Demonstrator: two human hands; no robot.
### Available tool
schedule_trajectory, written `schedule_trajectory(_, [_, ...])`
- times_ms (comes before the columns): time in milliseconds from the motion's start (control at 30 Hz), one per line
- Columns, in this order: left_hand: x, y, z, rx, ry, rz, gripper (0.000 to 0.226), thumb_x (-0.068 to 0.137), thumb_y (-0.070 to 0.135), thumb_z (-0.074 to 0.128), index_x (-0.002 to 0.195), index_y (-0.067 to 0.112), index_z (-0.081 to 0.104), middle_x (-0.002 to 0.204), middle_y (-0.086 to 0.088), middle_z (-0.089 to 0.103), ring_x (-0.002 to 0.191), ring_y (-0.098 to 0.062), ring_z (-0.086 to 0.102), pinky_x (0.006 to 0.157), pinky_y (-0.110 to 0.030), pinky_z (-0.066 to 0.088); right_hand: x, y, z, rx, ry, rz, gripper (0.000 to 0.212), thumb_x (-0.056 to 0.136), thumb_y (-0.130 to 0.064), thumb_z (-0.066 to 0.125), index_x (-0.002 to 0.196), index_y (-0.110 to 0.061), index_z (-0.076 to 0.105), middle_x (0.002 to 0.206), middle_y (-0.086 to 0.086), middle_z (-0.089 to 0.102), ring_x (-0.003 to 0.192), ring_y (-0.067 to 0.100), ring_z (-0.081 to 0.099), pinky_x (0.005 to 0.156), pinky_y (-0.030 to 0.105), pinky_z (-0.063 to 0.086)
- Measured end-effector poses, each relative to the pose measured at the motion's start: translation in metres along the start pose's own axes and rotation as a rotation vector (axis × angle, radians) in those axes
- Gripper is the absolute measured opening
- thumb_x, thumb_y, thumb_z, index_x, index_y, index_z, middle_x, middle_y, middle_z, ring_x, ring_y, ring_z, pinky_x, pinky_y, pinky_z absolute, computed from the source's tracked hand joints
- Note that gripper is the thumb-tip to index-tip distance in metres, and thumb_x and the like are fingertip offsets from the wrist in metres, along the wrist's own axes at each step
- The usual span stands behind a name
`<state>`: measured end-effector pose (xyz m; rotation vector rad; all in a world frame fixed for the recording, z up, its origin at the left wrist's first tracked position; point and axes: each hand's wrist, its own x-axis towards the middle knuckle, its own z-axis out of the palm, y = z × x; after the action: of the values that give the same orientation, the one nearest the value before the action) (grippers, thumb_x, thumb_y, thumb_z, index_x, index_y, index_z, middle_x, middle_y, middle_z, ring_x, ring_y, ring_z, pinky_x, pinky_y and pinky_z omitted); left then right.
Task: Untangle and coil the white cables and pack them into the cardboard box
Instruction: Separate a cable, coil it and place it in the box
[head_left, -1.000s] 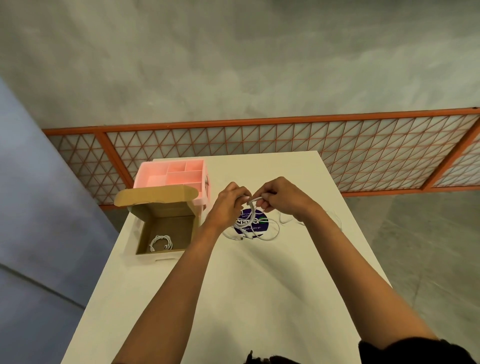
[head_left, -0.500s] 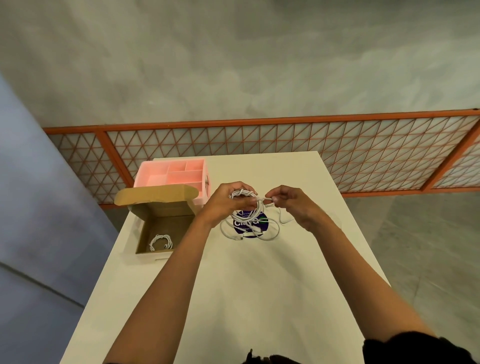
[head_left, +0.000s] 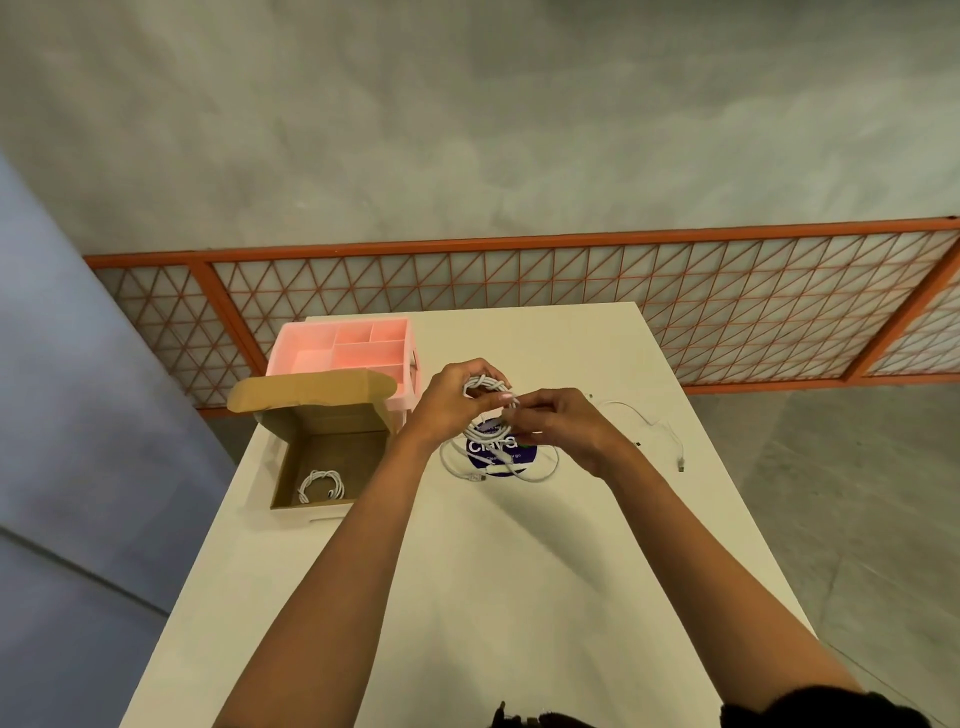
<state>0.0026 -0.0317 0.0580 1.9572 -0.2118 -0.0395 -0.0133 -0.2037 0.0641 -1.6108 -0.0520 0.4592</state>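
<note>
White cables (head_left: 498, 469) are only partly packed. Inside the cardboard box (head_left: 358, 457) one finished coil (head_left: 321, 486) lies on the floor, and a pink organizer (head_left: 311, 358) stands just behind the box. Just right of the box, the left hand (head_left: 447, 402) is curled round a half-wound bundle (head_left: 485, 387) held above the table (head_left: 467, 597). Farther right, the right hand (head_left: 563, 423) pinches the strand feeding into the bundle. Beneath both hands slack loops lie over a purple sticker (head_left: 524, 453), and farthest from the box a loose cable (head_left: 657, 426) trails toward the table's right edge. The likely trouble is springiness: if the left grip eases before the tail is tucked, the turns could spring open. A hard pull on the strand may also snag the slack loops and drag them into a knot. The cable farthest from the box could slide off the table edge if it is caught.
</note>
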Motion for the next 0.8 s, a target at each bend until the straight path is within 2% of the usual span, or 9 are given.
schedule_trajectory(100, [-0.004, 0.005, 0.002, -0.010, -0.044, 0.030, 0.015, 0.091, 0.018, 0.062, 0.104, 0.010, 0.064, 0.096, 0.004, 0.067, 0.085, 0.001, 0.059, 0.080, -0.015, 0.044, 0.001, 0.002, 0.003, 0.082, 0.085, 0.018, 0.017, 0.083, -0.002, 0.068, 0.099, 0.004, 0.064, 0.082, 0.014, 0.068, 0.068, 0.017, 0.067, 0.068, 0.022, 0.058])
schedule_trajectory(167, [-0.006, 0.004, 0.003, -0.067, -0.062, -0.020, 0.025, 0.095, 0.022, 0.056, 0.119, 0.016, 0.057, 0.117, 0.004, 0.060, 0.098, 0.002, 0.053, 0.087, -0.018, 0.039, 0.003, 0.002, 0.006, 0.127, 0.160, 0.030, 0.015, 0.083, 0.000, 0.067, 0.097, 0.005, 0.063, 0.078, 0.014, 0.067, 0.062, 0.016, 0.065, 0.063, 0.021, 0.057])
schedule_trajectory(233, [-0.009, 0.000, 0.005, -0.175, -0.068, -0.107, 0.042, 0.093, 0.023, 0.060, 0.132, 0.024, 0.044, 0.127, 0.009, 0.050, 0.112, 0.000, 0.047, 0.092, -0.020, 0.038, 0.005, 0.002, 0.006, 0.135, 0.239, 0.028, 0.006, 0.083, -0.001, 0.067, 0.087, 0.001, 0.063, 0.075, 0.013, 0.065, 0.060, 0.017, 0.062, 0.059, 0.019, 0.056])
schedule_trajectory(300, [-0.011, -0.005, 0.007, -0.287, -0.040, -0.179, 0.049, 0.090, 0.020, 0.063, 0.134, 0.019, 0.039, 0.121, 0.004, 0.056, 0.110, -0.010, 0.054, 0.090, -0.023, 0.046, 0.006, 0.000, 0.004, 0.141, 0.315, 0.017, 0.008, 0.084, -0.003, 0.067, 0.079, -0.006, 0.061, 0.072, 0.009, 0.064, 0.060, 0.016, 0.060, 0.052, 0.015, 0.052])
schedule_trajectory(367, [-0.013, -0.009, 0.010, -0.315, 0.024, -0.194, 0.040, 0.091, 0.020, 0.063, 0.126, 0.009, 0.048, 0.110, -0.001, 0.062, 0.103, -0.015, 0.061, 0.083, -0.020, 0.053, 0.007, -0.002, 0.002, 0.139, 0.356, -0.008, 0.010, 0.085, -0.004, 0.066, 0.079, -0.009, 0.059, 0.072, 0.006, 0.064, 0.060, 0.011, 0.059, 0.047, 0.010, 0.046])
schedule_trajectory(467, [-0.014, -0.013, 0.016, -0.417, 0.090, -0.123, 0.019, 0.094, 0.014, 0.057, 0.109, 0.002, 0.059, 0.099, -0.007, 0.068, 0.095, -0.016, 0.066, 0.079, -0.023, 0.055, 0.008, -0.003, 0.004, 0.164, 0.341, -0.038, 0.006, 0.089, -0.006, 0.062, 0.089, -0.007, 0.056, 0.075, 0.003, 0.063, 0.066, 0.010, 0.057, 0.048, 0.008, 0.044])
schedule_trajectory(567, [-0.014, -0.009, 0.020, -0.472, 0.148, -0.066, 0.007, 0.095, 0.010, 0.054, 0.097, 0.007, 0.060, 0.092, -0.010, 0.069, 0.085, -0.011, 0.069, 0.076, -0.023, 0.055, 0.010, -0.003, 0.006, 0.144, 0.298, -0.049, 0.006, 0.092, -0.009, 0.058, 0.095, -0.008, 0.053, 0.076, 0.001, 0.062, 0.068, 0.007, 0.055, 0.051, 0.007, 0.042])
schedule_trajectory(633, [-0.013, -0.008, 0.022, -0.484, 0.178, -0.051, 0.007, 0.096, 0.012, 0.053, 0.095, 0.009, 0.059, 0.091, -0.009, 0.069, 0.084, -0.014, 0.068, 0.079, -0.027, 0.054, 0.010, -0.006, 0.005, 0.086, 0.259, -0.046, 0.007, 0.092, -0.009, 0.057, 0.095, -0.009, 0.051, 0.078, 0.001, 0.060, 0.067, 0.006, 0.052, 0.049, 0.006, 0.040])
schedule_trajectory(800, [-0.014, -0.006, 0.024, -0.450, 0.168, -0.006, 0.009, 0.097, 0.019, 0.052, 0.098, 0.011, 0.056, 0.087, -0.005, 0.071, 0.090, -0.024, 0.067, 0.092, -0.043, 0.052, 0.014, -0.010, 0.000, -0.042, 0.183, -0.032, 0.012, 0.089, -0.009, 0.060, 0.095, -0.012, 0.051, 0.092, 0.008, 0.060, 0.071, 0.007, 0.055, 0.062, 0.018, 0.040])
